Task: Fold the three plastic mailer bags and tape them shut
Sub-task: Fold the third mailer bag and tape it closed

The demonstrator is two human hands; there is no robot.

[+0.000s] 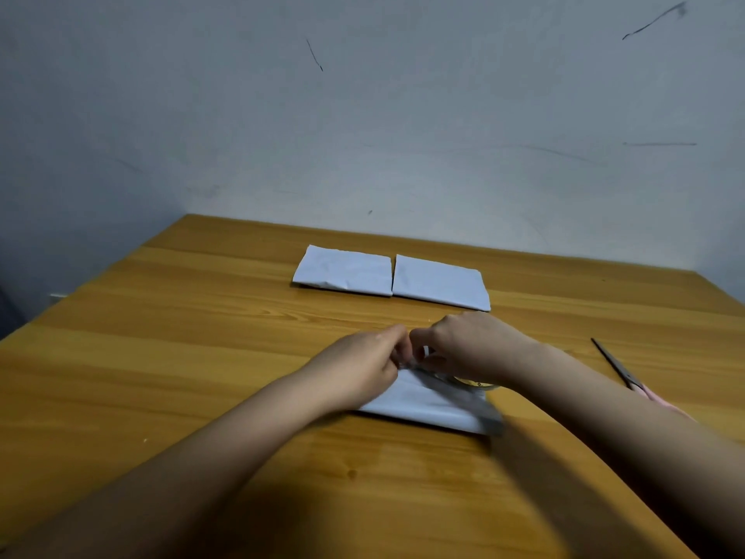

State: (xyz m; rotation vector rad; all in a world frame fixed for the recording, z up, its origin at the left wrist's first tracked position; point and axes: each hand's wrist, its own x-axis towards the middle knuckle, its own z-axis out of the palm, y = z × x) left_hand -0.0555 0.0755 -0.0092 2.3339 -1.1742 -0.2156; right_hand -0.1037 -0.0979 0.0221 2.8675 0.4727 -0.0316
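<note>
Third mailer bag (427, 405) lies folded flat on the tabletop (201, 357), near centre, closest to the person, partly under both hands. Left hand (363, 365) sits on the bag's far left corner, fingers curled, pinching something at the top edge; looks like a strip of tape, too blurred to be sure. Right hand (463, 344) just beside it, fingertips almost touching the left's, fingers curled around the same spot; the grip here seems to be on the tape end, cannot tell exactly. Tape roll (473, 383) peeks out under the right wrist, touching the bag's far right edge. Two other folded bags, left one (342, 270) and right one (441, 282), lie side by side, edges touching, further back toward the wall (363, 115). Scissors (617, 367) lie to the right, well apart from the bags, handle partly hidden by the right forearm.
</note>
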